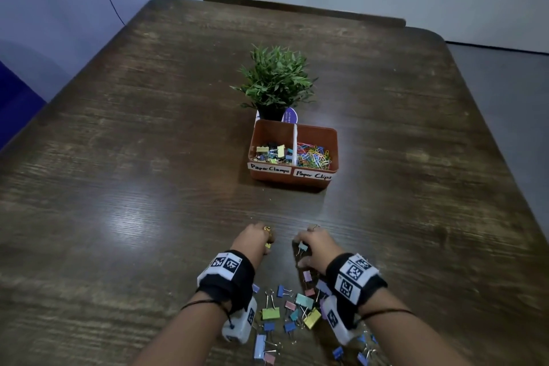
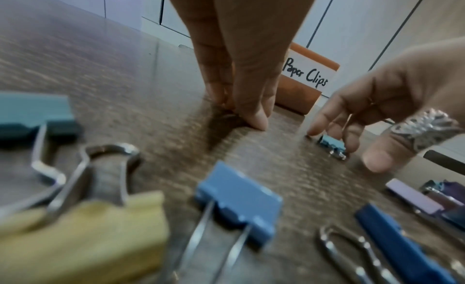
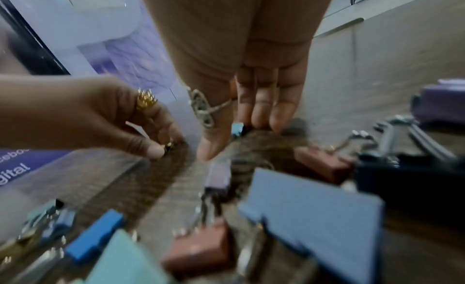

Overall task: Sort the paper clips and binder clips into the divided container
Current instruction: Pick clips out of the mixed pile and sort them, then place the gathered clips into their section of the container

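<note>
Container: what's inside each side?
The container has binder clips in the left half, labelled Paper Clamps, and paper clips in the right, labelled Paper Clips. The piles hide the floor and anything beneath.

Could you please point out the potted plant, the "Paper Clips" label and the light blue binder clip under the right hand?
potted plant (image 1: 276,77), head view, on its leaves.
"Paper Clips" label (image 2: 308,76), left wrist view, on the writing.
light blue binder clip (image 1: 302,246), head view, on its body.

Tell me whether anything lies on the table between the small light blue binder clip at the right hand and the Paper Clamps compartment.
Nothing visible does. The right hand is at the light blue binder clip, and the table between it and the container is bare wood. The Paper Clamps compartment is open-topped; the plant stands behind the container.
</note>
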Tool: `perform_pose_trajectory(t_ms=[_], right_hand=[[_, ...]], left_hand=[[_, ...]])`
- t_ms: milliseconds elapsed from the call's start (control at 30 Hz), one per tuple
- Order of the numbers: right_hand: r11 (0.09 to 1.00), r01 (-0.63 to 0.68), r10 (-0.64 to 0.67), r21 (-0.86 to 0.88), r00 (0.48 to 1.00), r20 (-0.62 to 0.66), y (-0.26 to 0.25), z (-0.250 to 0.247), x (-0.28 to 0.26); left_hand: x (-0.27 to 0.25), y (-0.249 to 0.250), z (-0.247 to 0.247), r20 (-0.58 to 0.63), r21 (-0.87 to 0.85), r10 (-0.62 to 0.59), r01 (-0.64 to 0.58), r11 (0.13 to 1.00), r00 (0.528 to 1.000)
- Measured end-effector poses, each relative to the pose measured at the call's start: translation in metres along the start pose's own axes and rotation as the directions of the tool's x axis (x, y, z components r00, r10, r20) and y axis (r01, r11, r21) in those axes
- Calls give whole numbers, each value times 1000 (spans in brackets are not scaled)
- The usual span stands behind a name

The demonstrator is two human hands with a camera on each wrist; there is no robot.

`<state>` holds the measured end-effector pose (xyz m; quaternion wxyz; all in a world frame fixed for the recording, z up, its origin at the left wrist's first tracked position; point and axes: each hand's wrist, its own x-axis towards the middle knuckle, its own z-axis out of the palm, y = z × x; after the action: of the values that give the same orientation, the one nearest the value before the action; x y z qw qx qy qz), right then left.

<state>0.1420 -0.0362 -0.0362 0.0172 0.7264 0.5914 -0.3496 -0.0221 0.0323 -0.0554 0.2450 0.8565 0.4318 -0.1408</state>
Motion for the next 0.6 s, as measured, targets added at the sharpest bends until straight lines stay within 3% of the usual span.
perform_pose_trajectory(t_ms=[167,300,400,500,533,600], right_hand=[[986,11,1,-168,998,68,3,4,3],[979,70,-59,-193,996,60,7,7,4],[981,31,-30,-191,999,10,4,2,5],[996,36,-48,-86,990,-136,-4,-13,8],[998,56,-63,-35,973,-221,-8,-23,11],[990,117,-78,76,917,-390,-18,-46,17]], left_hand=[[2,3,-5,-3,21,-25,25,999,1000],[1,13,-33,-224,-178,-63,23,984,973],[0,23,-66,-466,-378,-122,-73,923,876],[12,25,-96,-718,-367,-118,-229,902,686],[19,24,-104,-750,-361,-129,-239,901,648],[36,18,-117,-744,-352,-143,-201,914,652]])
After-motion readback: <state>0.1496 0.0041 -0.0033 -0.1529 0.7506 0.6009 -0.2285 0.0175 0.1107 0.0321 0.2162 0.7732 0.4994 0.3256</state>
